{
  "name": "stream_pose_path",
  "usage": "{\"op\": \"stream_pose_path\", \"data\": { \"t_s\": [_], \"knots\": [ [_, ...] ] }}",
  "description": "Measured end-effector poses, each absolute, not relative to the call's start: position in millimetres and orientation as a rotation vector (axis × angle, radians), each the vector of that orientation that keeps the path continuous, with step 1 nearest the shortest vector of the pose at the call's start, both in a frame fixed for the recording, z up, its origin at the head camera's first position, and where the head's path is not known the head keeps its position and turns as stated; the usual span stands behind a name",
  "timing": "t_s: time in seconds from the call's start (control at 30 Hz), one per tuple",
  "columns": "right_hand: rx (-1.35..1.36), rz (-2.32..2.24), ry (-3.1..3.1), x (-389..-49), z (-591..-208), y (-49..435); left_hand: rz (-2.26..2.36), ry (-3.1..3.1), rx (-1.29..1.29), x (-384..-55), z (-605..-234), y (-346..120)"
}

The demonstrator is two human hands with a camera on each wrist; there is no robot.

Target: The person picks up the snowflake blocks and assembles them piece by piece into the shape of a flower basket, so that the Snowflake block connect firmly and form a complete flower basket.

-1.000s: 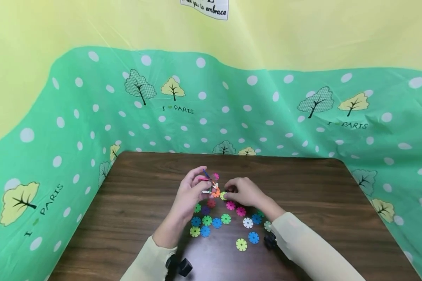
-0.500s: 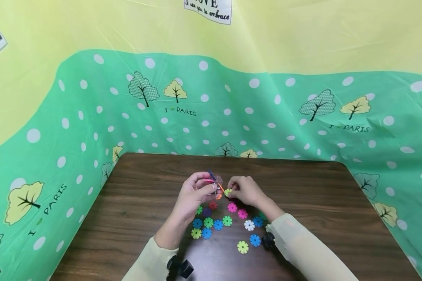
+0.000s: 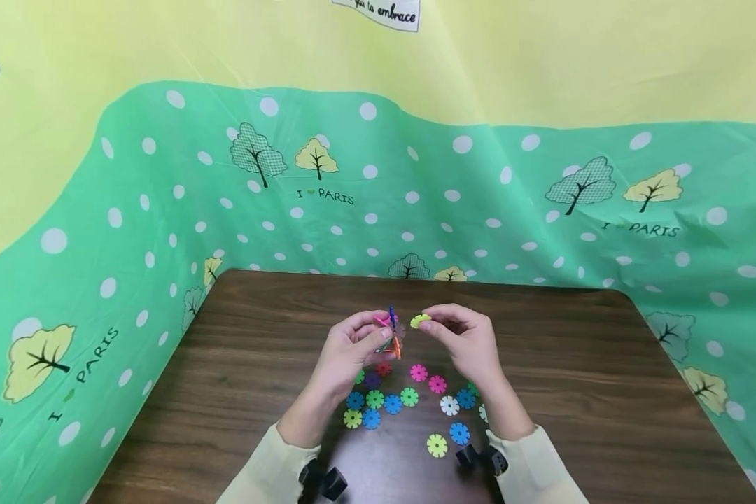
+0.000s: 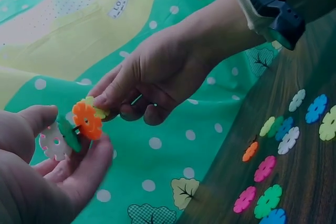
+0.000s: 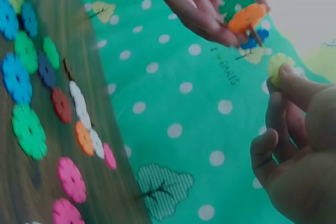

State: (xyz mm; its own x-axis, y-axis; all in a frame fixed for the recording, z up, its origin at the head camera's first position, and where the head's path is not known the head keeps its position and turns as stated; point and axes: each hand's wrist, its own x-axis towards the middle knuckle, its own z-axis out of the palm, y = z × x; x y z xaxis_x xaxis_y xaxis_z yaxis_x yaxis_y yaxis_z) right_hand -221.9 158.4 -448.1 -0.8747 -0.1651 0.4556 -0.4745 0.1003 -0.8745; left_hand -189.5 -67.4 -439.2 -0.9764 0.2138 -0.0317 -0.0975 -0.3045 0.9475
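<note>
My left hand [image 3: 346, 353] grips a cluster of joined, notched plastic discs above the table. In the left wrist view its orange disc [image 4: 86, 120], green disc [image 4: 67, 132] and pale disc [image 4: 52, 141] show; the right wrist view adds a blue disc [image 5: 255, 39]. Part of the cluster is hidden by the fingers. Between thumb and fingertips my right hand [image 3: 475, 343] pinches a single yellow notched disc [image 3: 419, 320], held to the right of the cluster with a small gap seen from the head. From the left wrist, the orange disc overlaps the yellow one.
Loose notched discs in several colours lie on the dark wooden table [image 3: 258, 364] below the hands, among them a pink disc [image 3: 418, 372], a white disc [image 3: 449, 405] and another yellow disc [image 3: 437, 445]. A patterned green and yellow cloth [image 3: 327, 231] hangs behind the table.
My right hand has picked the yellow disc up off the table and raised it level with the cluster. In my left hand the cluster has turned, its orange disc now edge-on.
</note>
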Motion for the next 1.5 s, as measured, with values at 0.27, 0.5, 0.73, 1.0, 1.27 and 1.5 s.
{"op": "stream_pose_path", "data": {
  "t_s": [0.27, 0.5, 0.73, 1.0, 1.27, 1.5],
  "knots": [
    [0.738, 1.837, -2.092, -217.4, -448.9, 151.1, 2.374, 1.7, 0.16, -187.9, -440.1, -67.8],
    [0.816, 1.854, -2.105, -220.4, -450.8, 151.1, 2.346, 1.735, 0.179, -188.9, -440.3, -68.7],
    [0.893, 1.853, -2.133, -219.6, -454.9, 152.1, 2.321, 1.788, 0.142, -188.7, -440.2, -69.2],
    [0.915, 1.727, -2.16, -213.5, -451.4, 150.8, 2.286, 1.837, 0.119, -187.3, -439.6, -68.4],
    [0.811, 1.8, -2.09, -216.9, -456.5, 152.0, 2.323, 1.767, 0.23, -188.3, -438.6, -71.3],
    [0.773, 1.878, -2.019, -216.2, -456.4, 151.7, 2.405, 1.566, 0.232, -190.1, -438.4, -75.2]
  ]
}}
